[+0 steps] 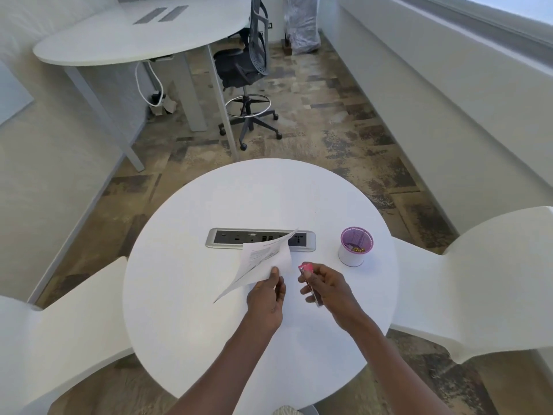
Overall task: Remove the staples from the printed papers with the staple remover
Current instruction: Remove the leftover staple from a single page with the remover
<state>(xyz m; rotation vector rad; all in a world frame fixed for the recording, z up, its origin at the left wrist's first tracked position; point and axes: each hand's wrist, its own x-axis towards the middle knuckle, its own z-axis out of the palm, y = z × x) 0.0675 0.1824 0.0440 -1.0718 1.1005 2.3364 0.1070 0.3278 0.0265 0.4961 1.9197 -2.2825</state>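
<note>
**Papers lifted in my left hand, staple remover in my right, above the round table**

I am looking down on a round white table (209,295) in a narrow office room with mottled brown and grey carpet. A power and data socket panel (227,238) is set into the tabletop near its middle. White moulded chairs sit at the left (59,339) and the right (484,280) of the table. Further back stands a long white desk (119,40) with a white cable hanging beneath it, and a dark mesh office chair (245,67) on castors beside it. Something wrapped in plastic (302,25) stands at the far wall.

My left hand (266,298) pinches the printed papers (263,262) at their near edge between thumb and fingers. The sheets are raised off the table, curling up and away, and their far corner crosses in front of the socket panel. My right hand (326,292) is just beside them, closed around the pink staple remover (308,274), its pink end pointing toward the sheets with a small gap between them. Whether its jaws are apart I cannot tell.

To the right of my right hand, well clear of it, a small white cup (353,256) with a purple lining stands on the table, with small golden bits lying in the bottom. Nothing lies between the remover and the paper edge.
</note>
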